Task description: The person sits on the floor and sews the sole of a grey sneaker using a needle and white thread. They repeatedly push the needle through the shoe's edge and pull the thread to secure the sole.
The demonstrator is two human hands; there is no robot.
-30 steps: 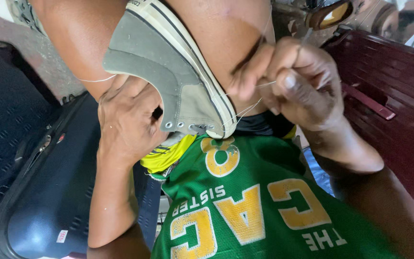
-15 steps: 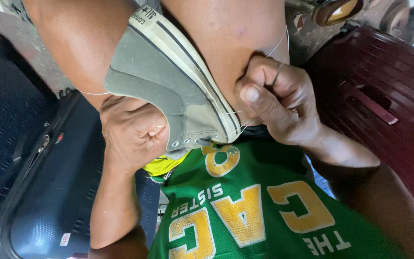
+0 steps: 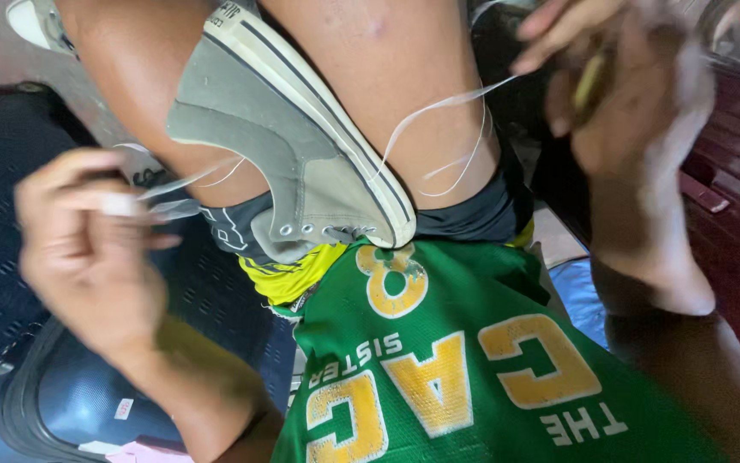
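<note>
Suitcases are flanking my seat: a dark blue hard-shell suitcase (image 3: 70, 403) is lying at my left, and a maroon case (image 3: 734, 214) is standing at my right. My green jersey (image 3: 473, 369) with yellow lettering is filling the lower middle of the view, with a yellow garment edge (image 3: 297, 279) showing just above its hem.

My bare knees are pressing together at the top of the view, and I am clamping a grey canvas sneaker (image 3: 301, 163) between them. The sneaker is lying tilted, its white rubber sole edge facing my right side and its toe end pointing down toward the jersey. Its metal eyelets are sitting near the lower end, just above the jersey.

My left hand (image 3: 91, 249) is closing its fingers in a pinch on a thin white thread (image 3: 190, 180) that is running from the sneaker's canvas side out to the left. My right hand (image 3: 636, 111) is raised well apart from the sneaker, blurred, its fingers curling shut around a small yellowish object (image 3: 591, 79) whose kind I cannot tell. A second run of white thread (image 3: 439, 111) is looping from the sole edge across my right thigh and up toward that hand.
</note>
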